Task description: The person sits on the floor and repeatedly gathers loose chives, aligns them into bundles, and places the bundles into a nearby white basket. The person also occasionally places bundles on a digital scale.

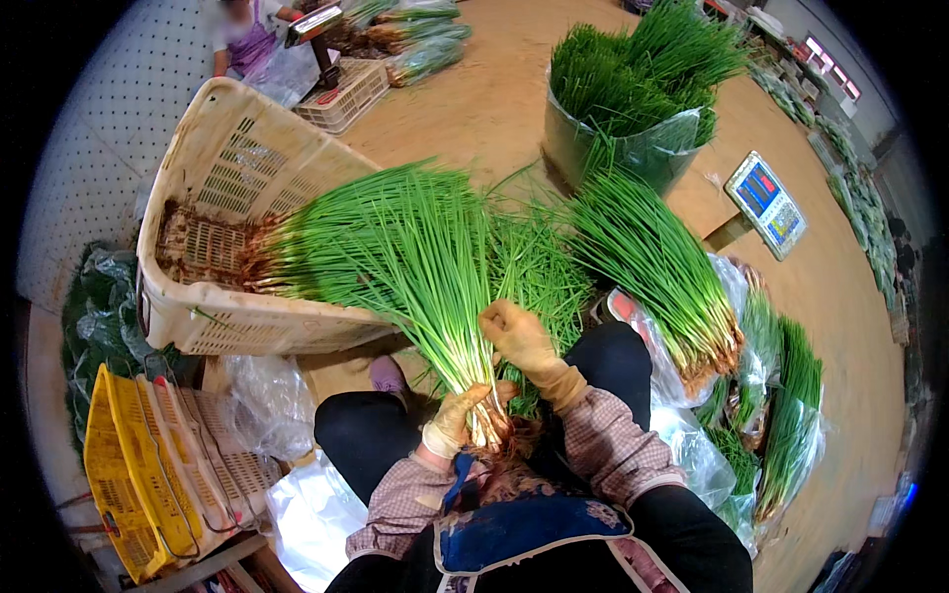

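Observation:
My left hand (pixel 454 422), in a pale glove, grips a bunch of thin green onions (pixel 445 296) low on the white stems, just above the brown roots. The leaves fan away from me. At the right side of these stems is my gloved right hand (pixel 519 341), fingers curled and thumb bent in; whether a thin leaf is pinched there cannot be seen. Beyond the bunch, more green onions (pixel 319 244) lie with their roots inside a tipped whitish plastic crate (pixel 252 319). Loose green leaves (pixel 534 274) are heaped beside my right hand.
Right of my knee, a bunch of onions (pixel 652 259) lies across a scale with a raised display (pixel 767 204). Bagged bunches (pixel 789 415) sit farther right. A large clear bag of greens (pixel 623 148) stands ahead. Yellow crate (pixel 118 474) at left; a person (pixel 252 37) sits beyond.

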Demonstrator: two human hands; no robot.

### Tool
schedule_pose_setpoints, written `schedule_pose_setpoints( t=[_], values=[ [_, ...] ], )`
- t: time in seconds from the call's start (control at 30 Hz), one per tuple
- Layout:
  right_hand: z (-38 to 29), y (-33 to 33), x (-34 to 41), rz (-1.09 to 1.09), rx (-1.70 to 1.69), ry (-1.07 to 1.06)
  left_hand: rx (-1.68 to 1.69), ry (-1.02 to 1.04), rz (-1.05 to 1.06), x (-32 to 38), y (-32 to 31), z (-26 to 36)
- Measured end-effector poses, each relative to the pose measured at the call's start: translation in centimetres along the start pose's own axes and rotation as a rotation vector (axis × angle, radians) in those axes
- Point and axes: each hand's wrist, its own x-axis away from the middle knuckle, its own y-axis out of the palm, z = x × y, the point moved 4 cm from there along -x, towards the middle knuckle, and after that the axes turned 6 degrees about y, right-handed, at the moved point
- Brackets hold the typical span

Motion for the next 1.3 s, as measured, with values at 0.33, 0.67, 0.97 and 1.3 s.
schedule_pose_setpoints(
  t=[0.33,0.67,0.97,1.3],
  values=[
    [0.7,0.1,-0.5,-0.100,0.057,0.164,-0.064,-0.024,-0.049,0.2,0.7,0.2],
    [-3.4,-2.2,-2.8,-0.012,-0.661,-0.186,-0.188,-0.071,-0.037,0.5,1.3,0.5],
    [-9.9,-7.0,-10.2,0.095,0.208,-0.204,-0.306,0.026,-0.055,0.9,3.1,0.8],
    [-6.4,-7.6,-12.4,-0.096,0.250,0.019,-0.329,-0.191,-0.282,1.6,3.4,0.4]
  ],
)
